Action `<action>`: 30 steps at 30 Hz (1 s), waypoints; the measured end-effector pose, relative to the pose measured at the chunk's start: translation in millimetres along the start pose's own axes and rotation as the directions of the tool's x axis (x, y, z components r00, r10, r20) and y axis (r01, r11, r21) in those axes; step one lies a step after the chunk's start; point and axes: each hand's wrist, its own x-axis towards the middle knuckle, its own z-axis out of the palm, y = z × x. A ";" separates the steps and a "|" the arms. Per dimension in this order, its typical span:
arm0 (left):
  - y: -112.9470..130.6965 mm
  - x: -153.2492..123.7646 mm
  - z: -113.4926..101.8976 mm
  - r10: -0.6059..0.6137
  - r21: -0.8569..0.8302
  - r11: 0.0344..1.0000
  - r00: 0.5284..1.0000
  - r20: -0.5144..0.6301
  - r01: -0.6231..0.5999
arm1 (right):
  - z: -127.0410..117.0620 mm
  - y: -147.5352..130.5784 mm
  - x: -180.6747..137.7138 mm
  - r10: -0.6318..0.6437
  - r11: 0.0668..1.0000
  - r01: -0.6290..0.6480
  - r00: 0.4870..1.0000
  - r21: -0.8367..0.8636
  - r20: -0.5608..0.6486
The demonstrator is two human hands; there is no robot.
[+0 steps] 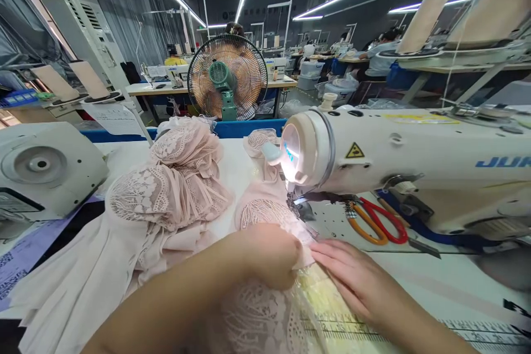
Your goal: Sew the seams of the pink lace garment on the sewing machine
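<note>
A pale pink lace bra [265,211] lies under the needle end of a white sewing machine [365,144], with its lower lace part hanging toward me. My left hand [271,254] is curled closed on the pink fabric just in front of the needle; its fingertips are hidden behind the knuckles. Close by on the right, my right hand [352,274] lies with fingers stretched flat and together, their tips touching the fabric edge. Between my wrists, a yellowish patch under clear film and a printed ruler scale [340,327] show on the table.
A heap of pink lace bras [166,177] lies left of the machine. Orange-handled scissors [367,224] and red-handled scissors [385,221] rest behind my right hand. Another machine head [50,168] stands far left. A large fan [227,77] stands beyond the table.
</note>
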 end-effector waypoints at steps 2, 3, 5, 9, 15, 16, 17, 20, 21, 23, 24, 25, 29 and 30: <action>4.8 0.6 0.6 -0.008 -0.003 1.000 0.998 0.060 0.008 | 7.1 1.5 -7.5 -0.014 1.000 0.014 1.000 -0.023 0.024; 5.5 0.9 1.5 -0.008 0.011 1.000 0.998 0.062 0.008 | 9.6 0.2 -11.8 -0.010 1.000 0.010 1.000 -0.027 0.025; 4.8 1.7 4.7 0.010 0.049 0.999 1.000 0.016 -0.011 | 12.4 -3.2 -19.3 -0.020 0.999 0.020 1.000 -0.026 0.012; 0.5 2.9 12.2 0.034 0.124 0.992 0.994 -0.103 -0.021 | 13.8 -7.3 -22.6 -0.074 0.997 0.074 0.997 -0.010 -0.007; -6.1 3.1 11.1 0.000 0.145 0.989 0.997 -0.071 0.010 | 14.7 -15.7 -4.8 -0.045 0.999 0.045 0.999 -0.007 0.007; -7.3 3.7 11.1 0.006 0.147 0.989 0.996 -0.091 0.007 | 14.9 -18.2 -1.0 -0.043 0.999 0.043 0.999 -0.027 -0.002; -8.6 4.6 11.4 0.019 0.147 0.989 0.994 -0.112 -0.003 | 14.9 -20.8 3.0 -0.041 0.998 0.040 0.999 -0.056 -0.011; -12.6 8.7 15.0 0.049 0.107 0.994 0.987 -0.151 -0.033 | 13.0 -28.8 15.6 -0.049 0.985 0.043 0.998 -0.170 -0.030; -14.1 10.4 16.7 0.047 0.081 0.996 0.985 -0.164 -0.034 | 11.7 -31.2 20.0 -0.048 0.979 0.040 0.998 -0.198 -0.035; -17.5 13.7 20.8 0.032 0.030 0.999 0.979 -0.203 -0.027 | 8.5 -35.6 28.8 -0.039 0.975 0.030 0.998 -0.218 -0.040; -19.5 15.3 22.9 0.023 0.015 1.000 0.974 -0.224 -0.020 | 7.0 -37.4 33.0 -0.032 0.977 0.022 0.998 -0.214 -0.045; -21.6 16.9 24.8 0.017 0.013 1.000 0.971 -0.240 -0.015 | 5.8 -38.8 36.9 -0.023 0.978 0.013 0.998 -0.206 -0.050; -32.0 22.8 30.3 0.025 0.074 0.997 0.963 -0.267 -0.005 | 5.9 -40.7 49.8 0.009 0.976 -0.019 0.999 -0.217 -0.049; -34.7 24.1 30.9 0.028 0.089 0.996 0.962 -0.272 -0.004 | 7.3 -40.3 52.3 0.010 0.972 -0.020 0.999 -0.235 -0.041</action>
